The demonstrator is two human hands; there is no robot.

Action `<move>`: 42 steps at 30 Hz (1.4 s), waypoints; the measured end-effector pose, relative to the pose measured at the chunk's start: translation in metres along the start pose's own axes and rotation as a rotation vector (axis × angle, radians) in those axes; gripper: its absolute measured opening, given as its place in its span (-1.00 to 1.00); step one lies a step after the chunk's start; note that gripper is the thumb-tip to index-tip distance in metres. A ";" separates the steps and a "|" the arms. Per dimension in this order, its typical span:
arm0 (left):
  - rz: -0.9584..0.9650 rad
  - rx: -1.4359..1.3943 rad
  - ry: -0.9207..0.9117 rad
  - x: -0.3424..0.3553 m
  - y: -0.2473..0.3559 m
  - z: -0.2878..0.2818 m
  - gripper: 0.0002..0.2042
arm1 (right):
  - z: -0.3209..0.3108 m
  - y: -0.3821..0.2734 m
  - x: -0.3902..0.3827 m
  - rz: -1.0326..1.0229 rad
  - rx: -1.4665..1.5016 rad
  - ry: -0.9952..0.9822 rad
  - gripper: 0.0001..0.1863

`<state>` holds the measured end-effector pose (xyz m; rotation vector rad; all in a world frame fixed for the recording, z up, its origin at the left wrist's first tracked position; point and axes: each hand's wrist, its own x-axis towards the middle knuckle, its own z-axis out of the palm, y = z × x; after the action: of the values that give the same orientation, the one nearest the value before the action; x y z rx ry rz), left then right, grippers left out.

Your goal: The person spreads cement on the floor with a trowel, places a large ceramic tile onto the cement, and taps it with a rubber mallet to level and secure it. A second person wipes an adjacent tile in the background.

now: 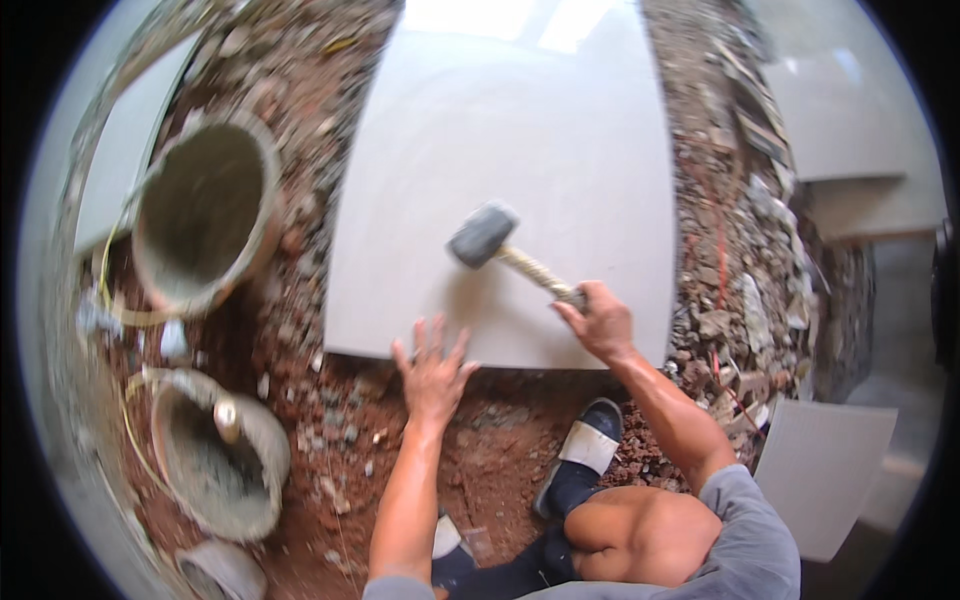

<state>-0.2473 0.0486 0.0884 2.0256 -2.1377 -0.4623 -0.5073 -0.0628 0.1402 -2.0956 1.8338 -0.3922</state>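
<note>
A large glossy pale tile (510, 140) lies flat in the middle of the view, its near edge just in front of me. My right hand (602, 320) is closed around the light, wrapped-looking handle of a rubber mallet (483, 235). The mallet's dark grey head is over the tile, blurred; I cannot tell whether it touches the surface. My left hand (434, 372) is open, fingers spread, with the fingertips over the tile's near edge and the palm just short of it.
Two mortar-crusted buckets (262, 150) (275, 450) stand at the left, the nearer with a tool handle (227, 420) inside. Rubble (715, 300) borders the tile's right side. Another tile (825, 470) leans at the lower right. Reddish soil and my slippered foot (590, 447) are nearby.
</note>
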 end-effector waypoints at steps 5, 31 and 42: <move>0.009 0.038 -0.026 -0.003 -0.001 -0.001 -0.42 | 0.005 0.012 0.022 -0.126 -0.048 0.028 -0.55; -0.067 0.144 -0.299 -0.001 0.009 -0.029 -0.30 | -0.040 0.190 0.411 0.281 -0.185 -0.142 0.05; -0.062 0.188 -0.310 0.002 0.010 -0.030 -0.32 | -0.046 0.185 0.373 0.200 -0.238 -0.185 0.07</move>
<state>-0.2476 0.0440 0.1196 2.2548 -2.3786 -0.6449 -0.6429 -0.4573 0.1013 -1.9888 2.0345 0.0709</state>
